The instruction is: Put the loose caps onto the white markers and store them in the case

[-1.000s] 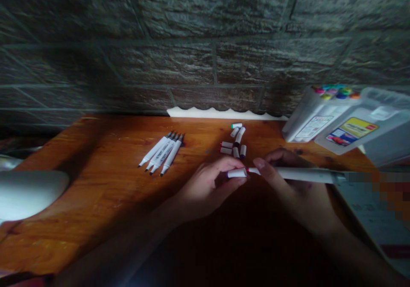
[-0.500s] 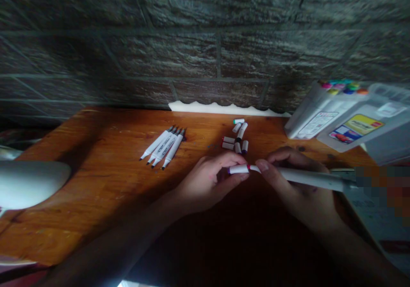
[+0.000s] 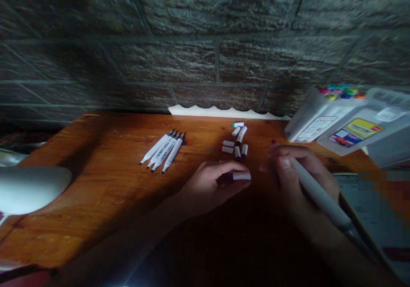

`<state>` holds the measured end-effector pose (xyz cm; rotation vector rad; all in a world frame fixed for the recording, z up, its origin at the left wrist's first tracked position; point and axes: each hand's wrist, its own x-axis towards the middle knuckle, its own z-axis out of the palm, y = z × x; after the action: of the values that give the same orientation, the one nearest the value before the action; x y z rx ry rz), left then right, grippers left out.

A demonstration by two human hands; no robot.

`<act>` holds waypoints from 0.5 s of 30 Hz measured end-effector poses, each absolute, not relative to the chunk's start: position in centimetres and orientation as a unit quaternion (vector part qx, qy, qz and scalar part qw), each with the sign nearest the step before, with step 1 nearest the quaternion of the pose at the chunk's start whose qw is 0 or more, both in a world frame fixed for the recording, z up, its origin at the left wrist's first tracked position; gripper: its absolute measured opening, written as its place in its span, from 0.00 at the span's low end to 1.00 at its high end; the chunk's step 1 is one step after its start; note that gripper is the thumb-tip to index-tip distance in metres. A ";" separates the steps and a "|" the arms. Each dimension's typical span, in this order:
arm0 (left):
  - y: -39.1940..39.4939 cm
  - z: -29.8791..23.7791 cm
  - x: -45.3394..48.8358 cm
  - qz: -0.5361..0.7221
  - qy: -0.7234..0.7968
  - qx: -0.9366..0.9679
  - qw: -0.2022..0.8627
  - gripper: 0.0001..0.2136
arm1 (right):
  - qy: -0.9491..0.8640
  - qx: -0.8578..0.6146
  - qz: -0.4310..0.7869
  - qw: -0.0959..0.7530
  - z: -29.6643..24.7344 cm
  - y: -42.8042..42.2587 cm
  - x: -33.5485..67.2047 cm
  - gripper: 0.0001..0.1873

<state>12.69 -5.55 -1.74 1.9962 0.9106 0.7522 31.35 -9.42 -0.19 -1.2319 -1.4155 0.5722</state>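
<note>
My left hand [image 3: 214, 183] pinches a small white marker cap [image 3: 241, 176] just above the wooden table [image 3: 96, 184]. My right hand [image 3: 301, 180] grips a long white marker [image 3: 320, 195], its tip pointing up and away from the cap. Hand and cap are apart. Just beyond my hands lies a cluster of several loose white caps [image 3: 236, 142]. Further left, several uncapped white markers [image 3: 163, 151] lie side by side.
A clear plastic marker case [image 3: 339, 122] with coloured marker ends stands at the right against a dark stone wall. A white rounded object [image 3: 30, 188] sits at the left edge. A paper or book [image 3: 368, 210] lies under my right arm.
The cap and the marker tip were touching; now they are separated. My right hand has swung the marker so it slants down to the right, and the left hand keeps the cap.
</note>
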 end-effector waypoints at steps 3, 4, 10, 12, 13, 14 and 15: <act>-5.6 -1.7 12.7 0.301 0.352 0.797 0.388 0.07 | -0.590 -0.525 0.246 0.562 -0.4 -9.0 31.3 0.07; -5.7 -1.7 12.7 0.301 0.353 0.797 0.387 0.07 | -0.583 -0.528 0.253 0.564 -0.5 -8.8 31.2 0.07; -6.2 -1.4 12.7 0.288 0.393 0.784 0.386 0.09 | -0.566 -0.523 0.305 0.559 -1.1 -8.3 30.9 0.08; -6.3 -1.3 12.7 0.292 0.390 0.783 0.386 0.08 | -0.568 -0.513 0.351 0.539 -1.3 -8.4 30.7 0.13; -6.2 -1.4 12.7 0.297 0.387 0.783 0.386 0.07 | -0.568 -0.503 0.377 0.531 -1.5 -8.4 30.6 0.15; -6.1 -1.5 12.7 0.306 0.383 0.781 0.386 0.06 | -0.568 -0.494 0.399 0.524 -1.6 -8.5 30.6 0.16; -6.0 -1.6 12.6 0.319 0.378 0.778 0.388 0.06 | -0.571 -0.486 0.415 0.515 -1.6 -8.6 30.5 0.17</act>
<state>12.64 -6.04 -1.60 1.9791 0.9612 0.8128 30.47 -8.65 -1.64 -1.1678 -1.3717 0.9968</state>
